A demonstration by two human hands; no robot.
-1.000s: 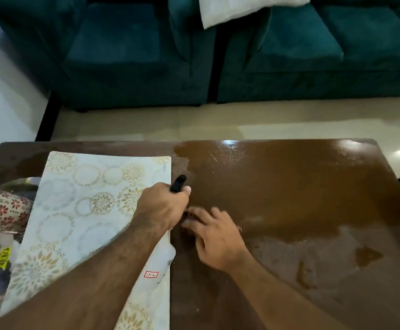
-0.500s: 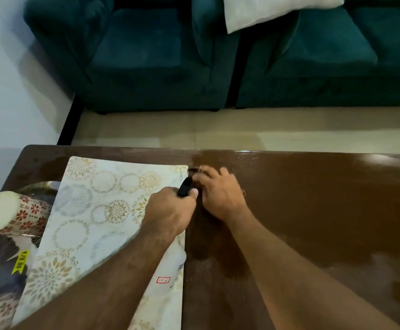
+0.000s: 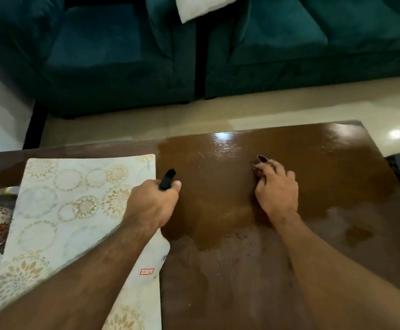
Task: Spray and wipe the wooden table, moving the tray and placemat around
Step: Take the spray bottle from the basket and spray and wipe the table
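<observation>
Wooden table [image 3: 218,270] wiping underway: dark cloth [image 3: 262,160] pressed under right hand [image 3: 277,191], fingers curled; spray bottle [image 3: 166,179] gripped by left hand [image 3: 153,203]. Dull near edge probably gets wiped next.

The tabletop [image 3: 229,270] is dark brown wood: wet and glossy across its far half, catching a bright glare, duller and streaky on the near side. On the left, the placemat [image 3: 75,206] looks like smooth, matt plastic printed with pale gold rings. The sofa [image 3: 277,51] beyond is teal velvet-like cloth. The floor [image 3: 277,108] is shiny beige tile.
</observation>
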